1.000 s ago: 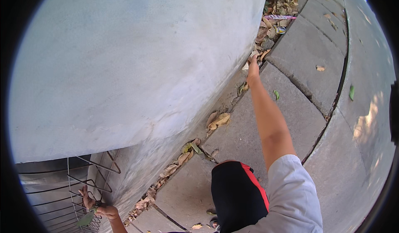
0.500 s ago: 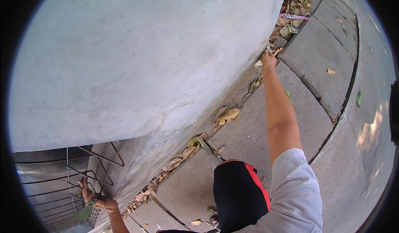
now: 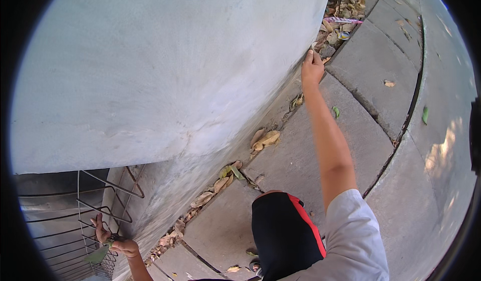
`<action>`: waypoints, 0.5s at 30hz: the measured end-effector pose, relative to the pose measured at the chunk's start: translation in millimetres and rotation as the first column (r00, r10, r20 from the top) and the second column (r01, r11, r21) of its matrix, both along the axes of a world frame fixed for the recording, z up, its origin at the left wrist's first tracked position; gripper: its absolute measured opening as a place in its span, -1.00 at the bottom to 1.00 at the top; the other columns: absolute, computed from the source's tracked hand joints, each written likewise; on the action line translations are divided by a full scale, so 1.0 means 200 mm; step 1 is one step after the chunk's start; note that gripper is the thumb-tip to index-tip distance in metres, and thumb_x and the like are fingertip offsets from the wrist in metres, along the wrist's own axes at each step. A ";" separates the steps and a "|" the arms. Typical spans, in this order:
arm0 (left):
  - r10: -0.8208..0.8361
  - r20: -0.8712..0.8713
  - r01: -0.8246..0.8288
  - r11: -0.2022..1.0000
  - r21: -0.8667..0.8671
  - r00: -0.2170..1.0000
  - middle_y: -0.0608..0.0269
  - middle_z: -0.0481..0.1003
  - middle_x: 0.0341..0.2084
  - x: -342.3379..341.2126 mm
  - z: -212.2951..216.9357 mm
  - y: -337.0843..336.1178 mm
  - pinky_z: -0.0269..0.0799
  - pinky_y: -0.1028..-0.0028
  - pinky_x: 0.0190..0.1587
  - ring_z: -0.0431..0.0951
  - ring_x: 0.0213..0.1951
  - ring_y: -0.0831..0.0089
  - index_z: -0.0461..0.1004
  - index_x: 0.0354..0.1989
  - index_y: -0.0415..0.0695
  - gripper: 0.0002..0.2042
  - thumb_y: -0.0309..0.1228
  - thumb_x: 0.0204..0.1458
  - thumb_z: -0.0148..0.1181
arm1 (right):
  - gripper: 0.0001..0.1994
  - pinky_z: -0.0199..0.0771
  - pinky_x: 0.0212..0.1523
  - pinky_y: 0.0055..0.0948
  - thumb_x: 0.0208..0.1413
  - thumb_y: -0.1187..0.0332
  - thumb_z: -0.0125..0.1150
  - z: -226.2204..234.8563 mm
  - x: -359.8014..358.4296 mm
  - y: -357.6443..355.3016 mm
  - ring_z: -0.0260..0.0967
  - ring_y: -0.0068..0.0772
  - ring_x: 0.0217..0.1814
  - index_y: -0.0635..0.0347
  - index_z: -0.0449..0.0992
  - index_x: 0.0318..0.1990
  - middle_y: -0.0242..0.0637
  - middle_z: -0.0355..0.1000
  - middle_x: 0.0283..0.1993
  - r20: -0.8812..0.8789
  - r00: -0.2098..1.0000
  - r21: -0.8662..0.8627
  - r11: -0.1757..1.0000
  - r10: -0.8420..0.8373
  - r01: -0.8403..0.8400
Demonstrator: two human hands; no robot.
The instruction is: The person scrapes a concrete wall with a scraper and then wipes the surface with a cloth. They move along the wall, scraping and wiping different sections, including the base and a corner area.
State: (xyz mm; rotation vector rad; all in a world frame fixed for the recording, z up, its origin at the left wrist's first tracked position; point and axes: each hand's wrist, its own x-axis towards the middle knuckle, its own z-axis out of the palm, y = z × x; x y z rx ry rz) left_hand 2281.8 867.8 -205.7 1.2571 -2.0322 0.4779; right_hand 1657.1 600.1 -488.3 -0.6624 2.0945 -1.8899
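At the foot of the pale wall [image 3: 150, 80], my right hand [image 3: 312, 69] is stretched far forward, thumb and fingers pinched on a small pale scrap [image 3: 314, 45]. What kind of scrap it is I cannot make out. My left hand [image 3: 123, 247] is low at the left, at the edge of a dark wire basket [image 3: 57, 248]. Its fingers are curled round a green leaf [image 3: 96, 255], which points down over the wires. Whether those fingers also grip the basket wire is hidden.
Dry leaves [image 3: 204, 199] line the gap between wall and paving slabs [image 3: 300, 146]. Farther up lie more leaves, a pink-and-white strip [image 3: 343, 20] and a blue-and-yellow wrapper [image 3: 344, 35]. A grey stone [image 3: 328, 50] sits near my right hand. Open joints run between slabs.
My right hand has risen slightly from the ground litter along the wall, with the pale scrap at its fingertips. The view has shifted a little; my left hand stays at the basket with the leaf.
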 end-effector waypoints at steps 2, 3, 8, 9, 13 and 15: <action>0.009 0.039 -0.009 1.000 -0.003 0.999 -0.26 0.35 0.05 -0.05 0.03 0.01 -0.01 -0.14 0.37 0.36 0.17 -0.06 0.09 -0.27 -0.17 -0.67 -0.16 0.32 -0.49 | -0.64 0.44 0.07 -0.31 0.30 0.22 0.02 0.18 0.18 0.10 0.49 -0.08 0.07 0.28 0.53 0.08 0.00 0.53 0.03 -0.118 0.993 -0.106 0.994 -0.019 0.006; 0.005 0.054 -0.005 1.000 -0.003 0.999 -0.26 0.35 0.05 -0.08 0.04 0.00 0.00 -0.14 0.36 0.37 0.16 -0.06 0.09 -0.27 -0.17 -0.67 -0.16 0.33 -0.50 | -0.64 0.44 0.07 -0.31 0.31 0.24 0.02 0.24 0.21 0.14 0.49 -0.07 0.08 0.29 0.53 0.08 0.02 0.52 0.03 -0.180 0.983 -0.157 0.988 -0.041 0.012; -0.010 0.089 0.010 1.000 -0.007 0.996 -0.25 0.36 0.04 -0.07 0.03 -0.04 -0.01 -0.16 0.36 0.36 0.16 -0.08 0.10 -0.26 -0.19 -0.67 -0.19 0.33 -0.53 | -0.62 0.43 0.12 -0.32 0.32 0.25 0.01 0.13 0.27 0.24 0.45 -0.07 0.16 0.36 0.47 0.12 0.00 0.49 0.09 0.192 0.978 0.124 0.987 0.078 -0.103; 0.004 0.103 -0.004 1.000 -0.001 0.995 -0.25 0.36 0.03 -0.06 0.03 -0.02 -0.01 -0.16 0.37 0.36 0.16 -0.08 0.10 -0.26 -0.19 -0.67 -0.20 0.33 -0.54 | -0.61 0.43 0.11 -0.31 0.31 0.25 0.02 0.16 0.38 0.29 0.45 -0.06 0.15 0.37 0.47 0.12 0.01 0.49 0.10 0.137 0.986 0.089 0.990 0.094 -0.107; 0.011 0.082 -0.011 1.000 -0.001 0.997 -0.25 0.35 0.05 -0.05 0.05 0.00 -0.04 -0.14 0.38 0.35 0.17 -0.06 0.11 -0.25 -0.21 -0.65 -0.19 0.33 -0.56 | -0.65 0.45 0.07 -0.28 0.30 0.27 0.03 0.25 0.65 0.42 0.46 0.01 0.10 0.36 0.52 0.06 0.07 0.49 0.08 -0.071 0.994 -0.087 0.992 0.089 -0.095; 0.035 0.067 -0.035 0.999 0.009 0.997 -0.25 0.34 0.06 -0.09 0.05 0.00 -0.05 -0.11 0.39 0.34 0.17 -0.05 0.11 -0.25 -0.22 -0.64 -0.19 0.33 -0.56 | -0.66 0.45 0.05 -0.25 0.30 0.27 0.03 0.32 0.42 0.36 0.45 0.02 0.09 0.36 0.54 0.02 0.06 0.48 0.08 0.157 0.983 0.044 0.994 0.090 -0.098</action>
